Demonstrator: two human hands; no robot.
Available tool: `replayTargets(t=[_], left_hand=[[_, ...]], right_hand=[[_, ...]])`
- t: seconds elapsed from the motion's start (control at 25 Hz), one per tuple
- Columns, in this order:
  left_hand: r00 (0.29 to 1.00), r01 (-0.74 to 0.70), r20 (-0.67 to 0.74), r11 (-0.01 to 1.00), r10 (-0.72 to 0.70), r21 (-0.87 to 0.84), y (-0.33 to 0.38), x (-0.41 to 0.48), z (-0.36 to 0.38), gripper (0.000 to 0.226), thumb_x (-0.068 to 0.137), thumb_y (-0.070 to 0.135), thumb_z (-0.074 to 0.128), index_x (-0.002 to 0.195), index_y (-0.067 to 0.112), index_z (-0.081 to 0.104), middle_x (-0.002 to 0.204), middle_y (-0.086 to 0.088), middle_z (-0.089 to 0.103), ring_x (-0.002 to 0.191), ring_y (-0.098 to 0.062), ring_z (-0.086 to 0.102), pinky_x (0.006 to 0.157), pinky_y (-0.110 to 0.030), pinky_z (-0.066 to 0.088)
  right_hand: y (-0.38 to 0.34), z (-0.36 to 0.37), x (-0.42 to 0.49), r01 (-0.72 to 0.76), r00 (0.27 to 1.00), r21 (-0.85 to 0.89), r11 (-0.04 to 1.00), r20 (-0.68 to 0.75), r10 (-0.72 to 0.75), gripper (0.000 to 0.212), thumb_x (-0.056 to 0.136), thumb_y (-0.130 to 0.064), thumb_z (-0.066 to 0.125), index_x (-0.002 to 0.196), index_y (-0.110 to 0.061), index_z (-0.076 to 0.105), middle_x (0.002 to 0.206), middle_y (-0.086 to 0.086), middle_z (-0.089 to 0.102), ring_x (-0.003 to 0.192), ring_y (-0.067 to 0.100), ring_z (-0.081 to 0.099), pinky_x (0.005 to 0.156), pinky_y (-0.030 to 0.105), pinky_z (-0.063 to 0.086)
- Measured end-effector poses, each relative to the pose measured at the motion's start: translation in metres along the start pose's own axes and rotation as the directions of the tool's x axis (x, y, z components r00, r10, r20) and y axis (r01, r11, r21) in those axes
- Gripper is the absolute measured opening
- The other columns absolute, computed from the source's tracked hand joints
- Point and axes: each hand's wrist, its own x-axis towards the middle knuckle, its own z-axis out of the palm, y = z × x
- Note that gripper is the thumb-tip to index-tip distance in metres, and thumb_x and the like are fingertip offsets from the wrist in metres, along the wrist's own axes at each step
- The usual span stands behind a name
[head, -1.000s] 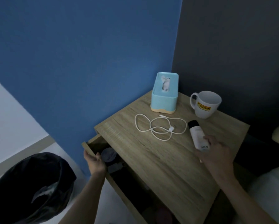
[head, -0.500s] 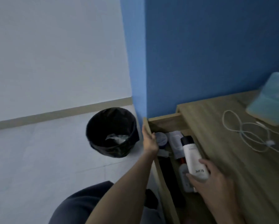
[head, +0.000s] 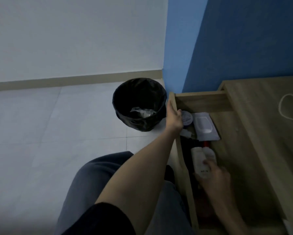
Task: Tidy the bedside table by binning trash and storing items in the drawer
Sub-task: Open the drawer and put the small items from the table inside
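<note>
- We see the wooden bedside table [head: 261,133] against the blue wall, its top mostly bare.
- A white cable [head: 290,109] lies looped on the tabletop near the right edge of the view.
- The table's drawer [head: 200,100] stands pulled open; on its bottom lie a round tin [head: 187,118], a flat pack with a white flap [head: 205,127], a small white plug [head: 187,133] and a white bottle [head: 200,161].
- On the pale tiled floor [head: 57,133] stands a black-lined bin [head: 139,104], just beside the drawer's corner, with crumpled paper inside.
</note>
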Motion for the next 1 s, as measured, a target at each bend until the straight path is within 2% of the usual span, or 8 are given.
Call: replayTargets(t=[0.08, 0.32, 0.52, 0.64, 0.76, 0.84, 0.92, 1.0], left_hand=[[1.0, 0.0, 0.004, 1.0, 0.0, 0.006, 0.0, 0.001, 0.0, 0.059, 0.097, 0.005, 0.037, 0.149, 0.01, 0.009, 0.155, -0.01, 0.024, 0.141, -0.024, 0.026, 0.106, -0.02, 0.022], [1.0, 0.019, 0.001, 0.999, -0.019, 0.027, -0.001, 0.0, 0.001, 0.059, 0.098, 0.01, 0.038, 0.149, 0.013, 0.008, 0.155, -0.01, 0.025, 0.141, -0.027, 0.028, 0.112, -0.03, 0.024], [1.0, 0.011, -0.017, 0.999, -0.01, 0.044, -0.002, 0.001, 0.001, 0.058, 0.098, 0.011, 0.039, 0.149, 0.014, 0.011, 0.152, -0.011, 0.032, 0.138, -0.027, 0.033, 0.111, -0.031, 0.027], [1.0, 0.015, -0.022, 0.998, -0.014, 0.054, 0.0, 0.0, 0.002, 0.058, 0.098, 0.011, 0.039, 0.149, 0.015, 0.011, 0.151, -0.01, 0.033, 0.137, -0.027, 0.035, 0.11, -0.03, 0.028], [0.999, -0.007, -0.034, 0.998, 0.009, 0.069, -0.002, 0.002, 0.003, 0.058, 0.097, 0.011, 0.04, 0.148, 0.014, 0.013, 0.151, -0.011, 0.033, 0.137, -0.027, 0.035, 0.109, -0.029, 0.028], [0.999, -0.015, -0.033, 0.997, 0.017, 0.073, -0.003, 0.003, 0.006, 0.057, 0.097, 0.012, 0.04, 0.148, 0.015, 0.014, 0.151, -0.011, 0.033, 0.137, -0.027, 0.035, 0.111, -0.032, 0.028], [0.999, -0.005, -0.033, 0.996, 0.008, 0.089, -0.007, 0.009, 0.006, 0.057, 0.097, 0.013, 0.04, 0.148, 0.016, 0.014, 0.151, -0.011, 0.034, 0.137, -0.028, 0.036, 0.111, -0.035, 0.029], [1.0, -0.004, -0.011, 0.99, 0.005, 0.142, -0.005, 0.012, 0.011, 0.058, 0.097, 0.016, 0.041, 0.148, 0.017, 0.013, 0.15, -0.012, 0.035, 0.135, -0.031, 0.038, 0.11, -0.038, 0.031]], right_hand=[[0.006, 0.011, 0.0, 0.012, 1.0, 0.021, 1.0, 0.015, -0.013, 0.061, 0.072, -0.017, 0.076, 0.127, -0.009, 0.051, 0.119, 0.023, 0.058, 0.105, 0.033, 0.058, 0.08, 0.033, 0.052], [0.016, 0.025, 0.001, 0.019, 1.0, 0.073, 0.997, 0.0, -0.02, 0.063, 0.073, -0.017, 0.075, 0.129, -0.011, 0.046, 0.129, 0.021, 0.053, 0.114, 0.034, 0.053, 0.09, 0.042, 0.051], [0.015, 0.027, 0.004, 0.049, 0.997, -0.011, 0.999, 0.062, -0.048, 0.064, 0.075, -0.021, 0.072, 0.131, -0.011, 0.043, 0.128, 0.016, 0.054, 0.116, 0.029, 0.051, 0.093, 0.037, 0.046], [0.011, 0.017, 0.003, 0.069, 0.994, 0.028, 0.997, 0.079, -0.071, 0.061, 0.078, -0.017, 0.069, 0.133, -0.011, 0.042, 0.133, 0.015, 0.05, 0.122, 0.027, 0.047, 0.098, 0.035, 0.043], [0.005, -0.018, -0.001, 0.202, 0.976, 0.09, 0.975, -0.1, -0.193, 0.045, 0.08, -0.013, 0.066, 0.123, -0.011, 0.053, 0.129, 0.012, 0.056, 0.118, 0.026, 0.053, 0.094, 0.033, 0.045], [0.007, -0.059, 0.003, 0.277, 0.906, 0.086, 0.957, -0.356, -0.23, 0.037, 0.079, -0.008, 0.066, 0.115, -0.006, 0.059, 0.121, 0.014, 0.061, 0.11, 0.029, 0.058, 0.09, 0.029, 0.041], [0.02, -0.097, 0.015, 0.249, 0.836, 0.032, 0.968, -0.511, -0.198, 0.034, 0.081, -0.006, 0.063, 0.115, -0.003, 0.059, 0.12, 0.019, 0.061, 0.111, 0.033, 0.057, 0.09, 0.029, 0.038], [0.046, -0.136, 0.038, 0.153, 0.793, -0.002, 0.988, -0.596, -0.124, 0.035, 0.085, -0.011, 0.056, 0.12, -0.004, 0.055, 0.123, 0.022, 0.058, 0.113, 0.037, 0.053, 0.093, 0.034, 0.04]])
